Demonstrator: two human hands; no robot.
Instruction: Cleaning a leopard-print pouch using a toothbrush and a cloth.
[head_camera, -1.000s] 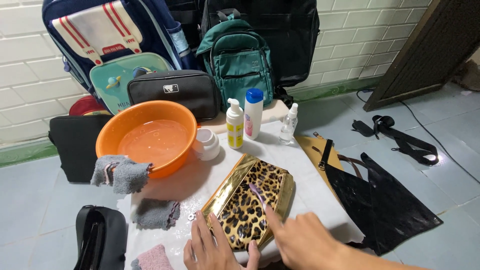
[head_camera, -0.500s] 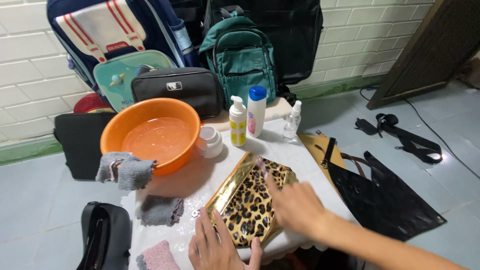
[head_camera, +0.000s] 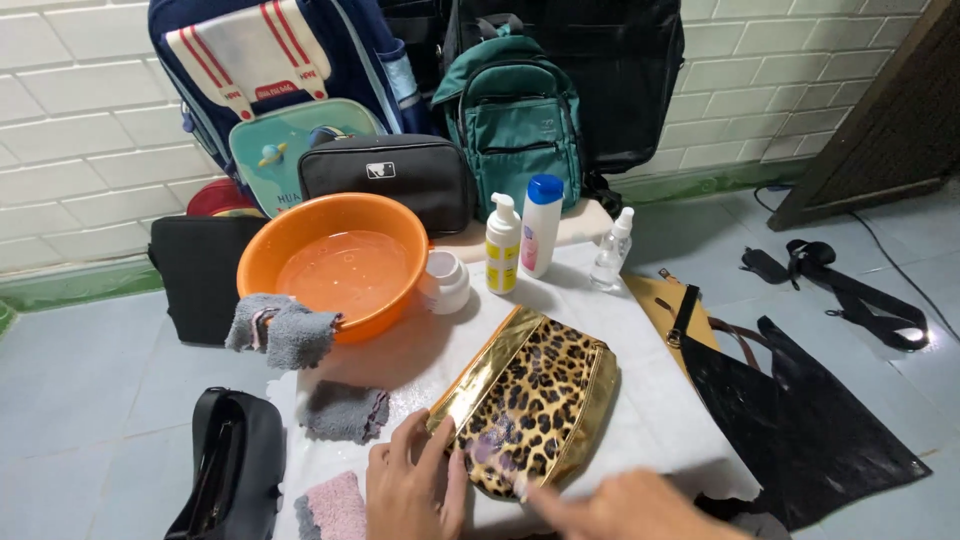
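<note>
At the bottom centre of the frame my left hand (head_camera: 412, 488) lies flat and open on the near corner of the gold leopard-print pouch (head_camera: 530, 405), pinning it to the white sheet (head_camera: 655, 400). My right hand (head_camera: 625, 508), bottom right, is closed around something small with a pale tip pressed on the pouch's wet, purplish patch; what it is I cannot tell. To scrub well, I judge I should keep the left palm firm so the pouch does not slide, and work short strokes over the stain only.

Near me, lower left, lie a pink cloth (head_camera: 335, 503) and a grey cloth (head_camera: 343, 410); a third, grey cloth (head_camera: 282, 332) hangs over the rim of the one orange basin (head_camera: 335, 262) holding water. That makes three cloths. Mid-frame stand three bottles: a yellow pump bottle (head_camera: 502, 245), a white one with a blue cap (head_camera: 541, 224), a clear spray bottle (head_camera: 611, 250), plus one small white jar (head_camera: 444, 281). Along the wall at the top I count two backpacks, a blue one (head_camera: 270, 90) and a green one (head_camera: 517, 110)
</note>
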